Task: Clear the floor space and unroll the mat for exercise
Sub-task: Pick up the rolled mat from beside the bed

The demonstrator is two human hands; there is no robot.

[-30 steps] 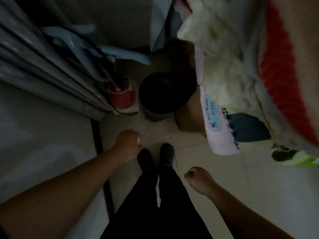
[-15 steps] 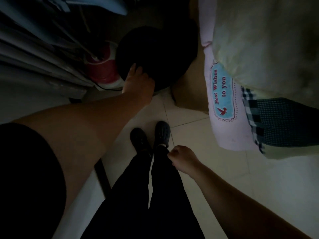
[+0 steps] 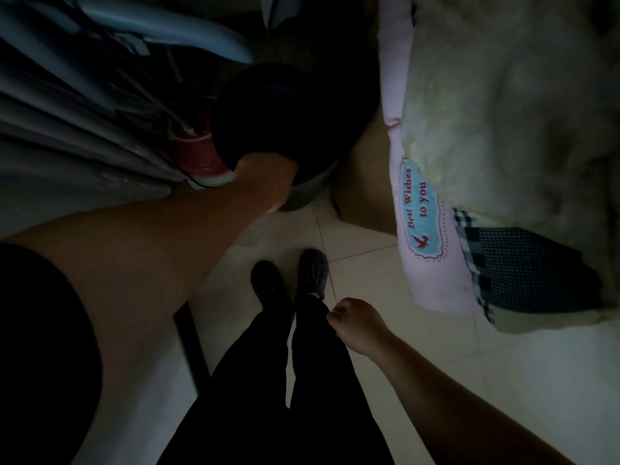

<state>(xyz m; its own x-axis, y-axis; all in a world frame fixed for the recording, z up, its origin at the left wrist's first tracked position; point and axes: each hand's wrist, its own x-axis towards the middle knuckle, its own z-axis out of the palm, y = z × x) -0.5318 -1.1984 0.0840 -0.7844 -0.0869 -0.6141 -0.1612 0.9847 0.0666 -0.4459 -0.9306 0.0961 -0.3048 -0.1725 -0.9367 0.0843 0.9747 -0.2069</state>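
Note:
A dark round object (image 3: 285,115) with a grey lower side stands upright on the floor in the corner; the dim light hides what it is. My left hand (image 3: 265,176) reaches to its near top edge, and the fingers disappear into the dark there. My right hand (image 3: 355,322) hangs beside my right leg, curled into a fist with nothing in it. My two dark shoes (image 3: 290,276) stand on the pale tiled floor (image 3: 365,273).
A red and white container (image 3: 198,156) holding sticks sits left of the dark object. Grey curtain folds (image 3: 67,129) hang at the left. A bed with a pale blanket (image 3: 503,112) and a pink "Best Wishes to you" cloth (image 3: 419,213) fills the right side.
My left arm stretched forward from near my feet to the dark round object, where its fingers now go out of sight. The camera tipped down and closer. My right fist stayed by my leg.

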